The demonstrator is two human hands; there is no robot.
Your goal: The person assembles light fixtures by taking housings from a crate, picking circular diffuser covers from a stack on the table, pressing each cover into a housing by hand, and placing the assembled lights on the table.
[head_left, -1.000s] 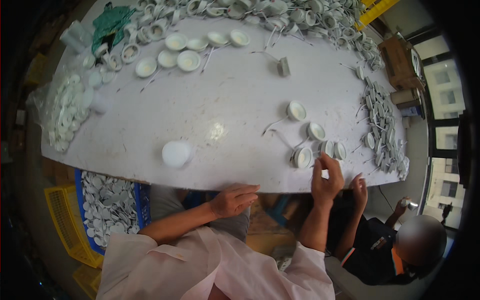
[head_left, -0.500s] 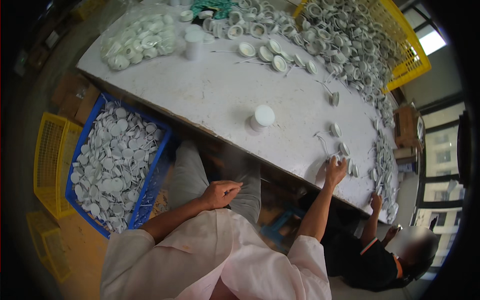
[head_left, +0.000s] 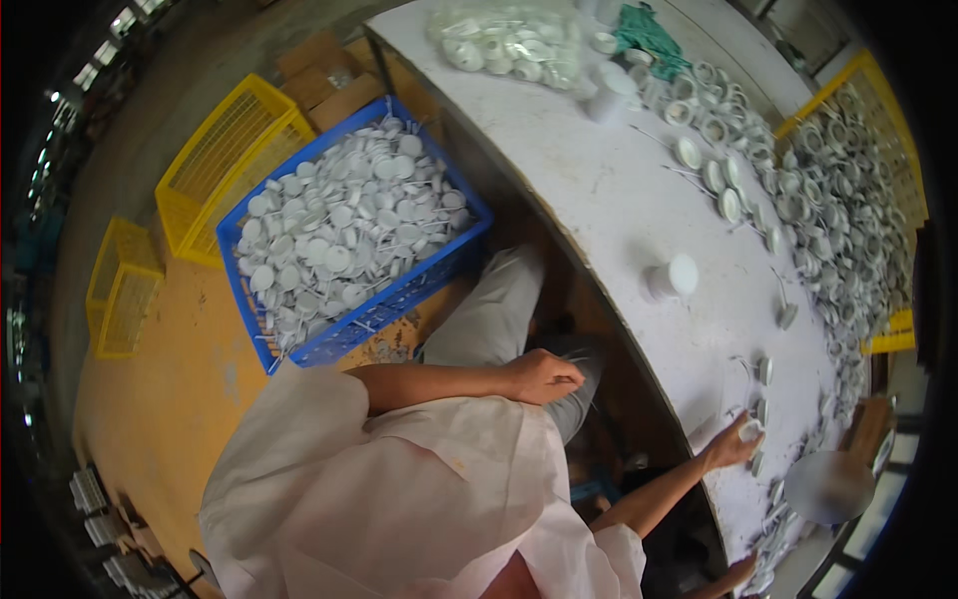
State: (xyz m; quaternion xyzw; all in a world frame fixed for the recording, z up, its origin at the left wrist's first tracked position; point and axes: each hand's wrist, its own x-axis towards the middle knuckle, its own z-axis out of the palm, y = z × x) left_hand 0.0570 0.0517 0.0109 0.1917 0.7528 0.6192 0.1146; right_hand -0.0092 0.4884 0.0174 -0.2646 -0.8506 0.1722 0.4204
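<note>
At the table's near right side, my right hand [head_left: 730, 447] grips a small round white piece [head_left: 750, 430] with a rim around a recessed middle. Close by it is a loose row of similar round pieces [head_left: 764, 370], some with thin leads. My left hand [head_left: 547, 376] rests over my lap, its fingers curled closed; whatever may be inside is hidden. Up the table from my right hand stands a white cylinder [head_left: 683, 275] with a flat round top. Farther along, several white cup-like pieces with thin stems [head_left: 714, 178] lie on the white tabletop [head_left: 609, 200].
On my left, a blue crate [head_left: 344, 344] is heaped with white stemmed discs. Yellow crates [head_left: 190, 205] and cardboard boxes [head_left: 314, 80] stand beyond it. A bag of white parts [head_left: 509, 45] and a big pile [head_left: 843, 215] occupy the table; another person's hand [head_left: 740, 571] is at lower right.
The view has swung left, so the table sits farther right and the blue crate nearer the middle. My right hand now holds a round white piece; my left stays over my lap.
</note>
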